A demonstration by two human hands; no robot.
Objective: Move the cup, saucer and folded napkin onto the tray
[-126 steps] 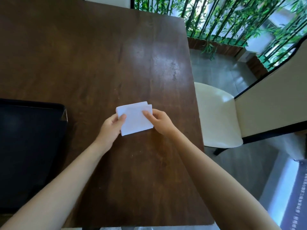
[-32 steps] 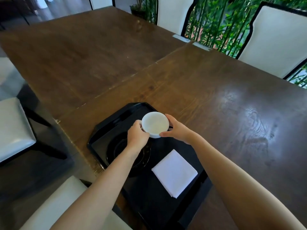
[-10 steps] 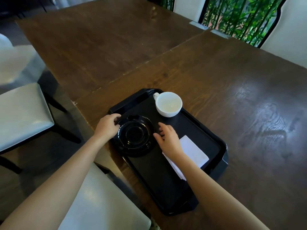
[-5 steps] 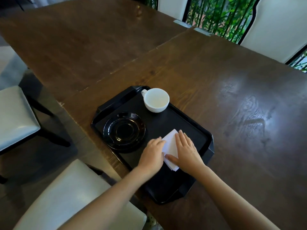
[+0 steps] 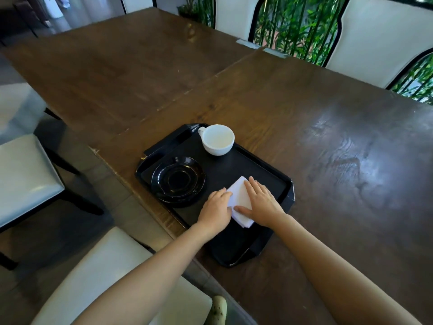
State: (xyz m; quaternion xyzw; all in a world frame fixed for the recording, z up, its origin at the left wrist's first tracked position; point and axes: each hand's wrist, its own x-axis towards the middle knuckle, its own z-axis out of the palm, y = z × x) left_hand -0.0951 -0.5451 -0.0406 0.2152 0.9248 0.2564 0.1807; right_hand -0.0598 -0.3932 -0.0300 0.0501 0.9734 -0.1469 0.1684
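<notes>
A black tray (image 5: pixel 269 174) lies at the near edge of the dark wooden table. On it stand a white cup (image 5: pixel 218 140) at the far corner and a glossy black saucer (image 5: pixel 178 181) to the left, apart from each other. The folded white napkin (image 5: pixel 239 195) lies on the tray's middle. My left hand (image 5: pixel 216 211) touches the napkin's left edge with curled fingers. My right hand (image 5: pixel 261 202) lies flat on top of it, fingers spread, hiding much of it.
The wooden table (image 5: pixel 328 141) stretches far and right; a second table (image 5: pixel 121 66) adjoins it at the left. White-seated chairs stand at the left (image 5: pixel 23 174), below me (image 5: pixel 112 277) and across the table (image 5: pixel 379 34). Bamboo grows behind them.
Both hands left the saucer about a second ago and came onto the napkin. Since half a second ago they have stayed on it almost unmoved.
</notes>
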